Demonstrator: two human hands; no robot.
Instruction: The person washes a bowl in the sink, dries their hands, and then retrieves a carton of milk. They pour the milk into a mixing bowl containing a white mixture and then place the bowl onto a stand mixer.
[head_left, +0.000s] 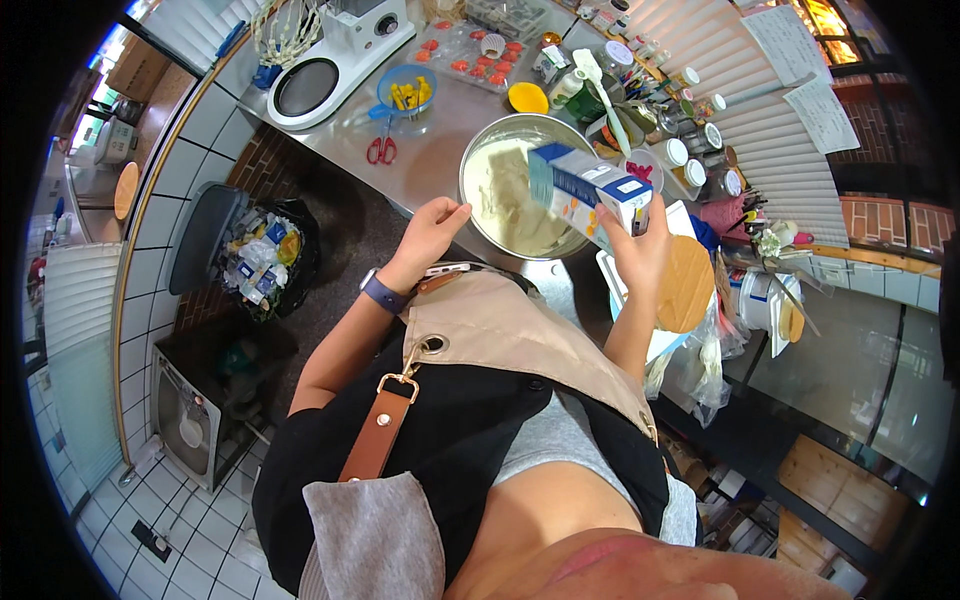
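Observation:
A large metal mixing bowl (463, 161) holding pale cream stands on the steel worktop (337, 154) in front of me. My right hand (637, 251) grips a blue and white carton (589, 191), tilted with its far end over the bowl; whether anything pours from it I cannot tell. My left hand (435, 232) is at the bowl's near left rim, thumb and index finger close together; whether they touch the rim is unclear. Beyond the bowl lie a yellow mango half (529, 97) and a white spatula (604, 97) resting among the jars.
Red-handled scissors (382, 151), a blue strainer with yellow fruit pieces (407, 90) and a white stand mixer (330, 82) are at the back left. Strawberries (478, 71) lie behind. Several lidded jars (694, 173) line the right; a round wooden board (685, 285) is beside my right forearm.

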